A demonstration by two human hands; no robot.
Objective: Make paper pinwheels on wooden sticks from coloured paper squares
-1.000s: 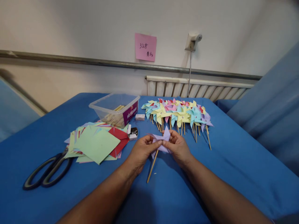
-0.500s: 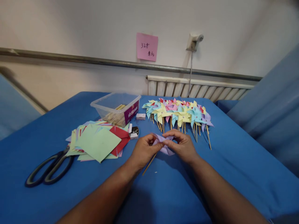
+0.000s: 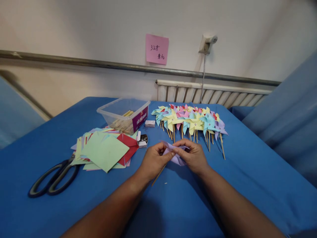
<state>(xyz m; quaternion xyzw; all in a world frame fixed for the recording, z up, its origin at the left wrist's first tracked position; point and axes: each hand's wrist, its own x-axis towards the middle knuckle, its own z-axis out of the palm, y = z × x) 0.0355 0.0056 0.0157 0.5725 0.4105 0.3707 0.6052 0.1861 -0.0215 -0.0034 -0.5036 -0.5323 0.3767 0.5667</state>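
Between my two hands is a purple paper pinwheel [image 3: 178, 160], raised above the blue cloth. My left hand [image 3: 154, 160] is closed on its left side, the thumb pressed near the middle. A thin wooden stick [image 3: 158, 176] comes out below the left hand and slants down to the left. Pinching the folded paper from the right is my right hand [image 3: 194, 155], its thumb meeting the left thumb at the centre. The fingers hide the pinwheel's centre and the upper end of the stick.
Finished pinwheels [image 3: 195, 124] lie in rows at the back right. To the left are a clear tub [image 3: 119, 114] of sticks, a small box [image 3: 150, 123], an open box of dark pins [image 3: 143, 140], stacked paper squares [image 3: 105, 150] and scissors [image 3: 53, 178]. A tiny scrap [image 3: 165, 183] lies in front.
Both hands stay in nearly the same place on the purple pinwheel. Its paper has shifted slightly under the fingers, with an edge now showing beside the right fingers.
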